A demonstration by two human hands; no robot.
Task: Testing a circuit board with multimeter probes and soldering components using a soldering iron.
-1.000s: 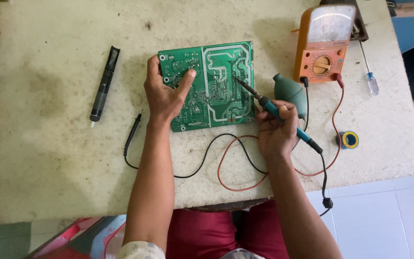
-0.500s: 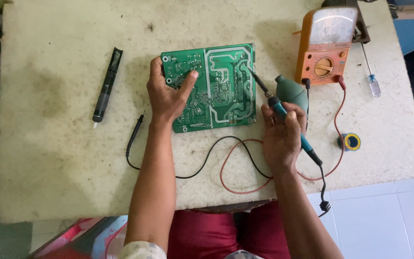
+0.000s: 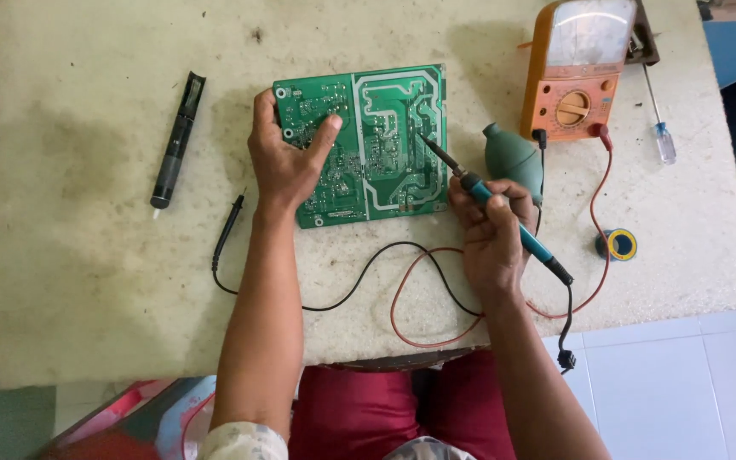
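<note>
While the head camera is looking straight down, these are the parts, from largest to smallest:

Table: the pale, stained worktop (image 3: 112,281) is filling most of the view; its left and top edges are being cut off by the frame.
Person: only forearms and red-clad lap are showing; the body is lying out of view below.
Circuit board: the green circuit board (image 3: 385,136) is lying flat at the table's upper middle, track side up; its left edge is partly hidden under the left hand, and the fine tracks are too small to read.
Meter: the orange meter (image 3: 574,72) is sitting at the upper right, its top cut off; its dial face is glaring white and cannot be made out.
Left hand: the left hand (image 3: 287,162) is pressing down on the board's left part, fingers spread and curled over the edge, thumb lying on the board.
Right hand: the right hand (image 3: 491,230) is closing in a pen grip around the soldering iron (image 3: 504,217), whose tip is touching the board's right part.
Bulb: the green rubber bulb (image 3: 511,158) is lying just beside the right hand, partly behind it.
Black tool: the dark pen-shaped tool (image 3: 177,140) is lying well to the left.
Probe: the black probe (image 3: 230,223) is lying near the left wrist.
Leads: the red lead (image 3: 419,298) is looping under the right forearm, partly hidden.
Screwdriver: the small screwdriver (image 3: 659,119) is lying at the far right.
Solder reel: the small reel (image 3: 619,244) is too small to make out clearly.
</note>
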